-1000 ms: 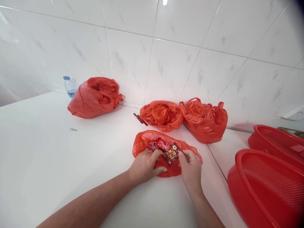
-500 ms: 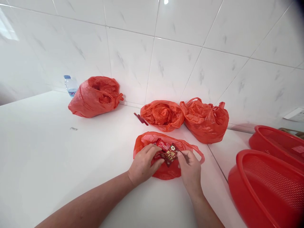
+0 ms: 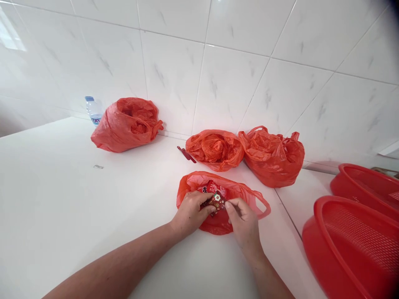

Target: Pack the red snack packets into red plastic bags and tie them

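Between my two hands is a small dark red-brown snack packet with a white flower and gold print. My left hand pinches its left side between thumb and fingers. The thumb and forefinger of my right hand grip its right edge. Both hands are over the mouth of an open red plastic bag lying on the white table. Inside that bag, behind the dark packet, sit bright red packets with white lettering, partly covered by my left fingers.
Two bunched red plastic bags, one in the middle and one on the right, stand by the tiled wall. Dark red strips lie beside them. Back left are another red bag and a water bottle. Red baskets stand right.
My right hand has moved a little left, bringing the dark packet towards my left hand. My left thumb and fingers have closed on the packet's left side.
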`<state>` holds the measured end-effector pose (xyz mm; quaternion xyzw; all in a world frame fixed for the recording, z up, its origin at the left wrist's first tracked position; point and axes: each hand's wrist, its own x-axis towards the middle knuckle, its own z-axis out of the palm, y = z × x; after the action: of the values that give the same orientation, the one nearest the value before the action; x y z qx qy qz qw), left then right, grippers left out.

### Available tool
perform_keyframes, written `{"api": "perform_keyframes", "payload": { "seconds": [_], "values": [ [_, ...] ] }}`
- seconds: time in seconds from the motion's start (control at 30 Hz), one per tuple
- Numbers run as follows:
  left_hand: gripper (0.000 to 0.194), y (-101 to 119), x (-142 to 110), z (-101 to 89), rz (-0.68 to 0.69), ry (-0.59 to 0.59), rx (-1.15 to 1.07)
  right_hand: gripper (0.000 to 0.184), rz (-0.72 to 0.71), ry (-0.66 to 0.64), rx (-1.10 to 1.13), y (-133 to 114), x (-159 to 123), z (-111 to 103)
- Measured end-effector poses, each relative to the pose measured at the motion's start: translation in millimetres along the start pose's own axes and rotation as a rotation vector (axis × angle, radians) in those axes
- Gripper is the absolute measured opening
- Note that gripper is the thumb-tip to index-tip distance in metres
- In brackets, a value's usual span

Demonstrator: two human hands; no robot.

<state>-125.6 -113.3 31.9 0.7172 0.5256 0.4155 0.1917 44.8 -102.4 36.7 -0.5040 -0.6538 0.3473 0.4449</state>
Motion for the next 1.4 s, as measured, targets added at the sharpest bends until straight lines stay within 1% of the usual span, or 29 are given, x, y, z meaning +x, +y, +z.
{"api": "perform_keyframes", "payload": {
  "seconds": [0.13,0.23,0.33,0.43,0.5,0.53,0.63,0.67,0.73,0.93,1.03,1.17,1.23,1.4],
  "values": [
    [0.020,3.0,1.0,-0.7,-0.029,0.036,-0.038,0.032,0.031,0.003,0.031,-0.3,0.6,-0.4],
    [0.014,8.8,1.2,-3.3,-0.042,-0.002,-0.069,0.035,0.044,-0.063,0.070,-2.7,0.4,-0.3],
    [0.010,14.6,1.7,-5.5,-0.033,-0.048,-0.095,0.030,0.042,-0.142,0.082,-5.1,0.3,-0.1],
    [0.010,16.8,1.6,-5.9,-0.023,-0.073,-0.105,0.028,0.048,-0.149,0.069,-6.8,0.6,-0.5],
    [0.005,15.2,0.6,-5.1,-0.028,-0.071,-0.107,0.028,0.063,-0.134,0.058,-7.2,1.0,-1.0],
    [0.008,13.7,-0.1,-4.5,-0.038,-0.061,-0.107,0.029,0.077,-0.124,0.052,-7.1,1.3,-1.3],
    [0.043,8.5,-2.1,-2.5,-0.074,-0.033,-0.120,0.031,0.114,-0.088,0.045,-5.5,2.1,-2.0],
    [0.051,7.1,-2.5,-2.0,-0.078,-0.033,-0.128,0.031,0.118,-0.078,0.046,-4.8,2.3,-2.1],
    [0.056,5.9,-2.7,-1.1,-0.074,-0.042,-0.146,0.032,0.115,-0.065,0.048,-3.9,2.6,-2.2],
    [0.050,8.7,-1.2,-0.3,-0.107,-0.016,-0.214,0.030,0.112,-0.091,0.062,-5.6,2.4,-2.7],
    [0.044,9.6,-1.5,-1.2,-0.134,-0.010,-0.244,0.034,0.095,-0.118,0.079,-5.9,2.6,-2.6],
    [0.039,8.5,-3.2,-0.8,-0.114,0.024,-0.178,0.036,0.093,-0.161,0.072,-6.1,2.8,-1.4],
    [0.039,7.0,-3.9,0.2,-0.089,0.053,-0.128,0.034,0.087,-0.138,0.068,-6.7,3.0,-1.3],
    [0.043,1.0,-2.1,0.3,-0.053,0.084,-0.066,0.030,0.095,0.013,-0.001,-6.6,5.6,-5.8]
  ]
}}
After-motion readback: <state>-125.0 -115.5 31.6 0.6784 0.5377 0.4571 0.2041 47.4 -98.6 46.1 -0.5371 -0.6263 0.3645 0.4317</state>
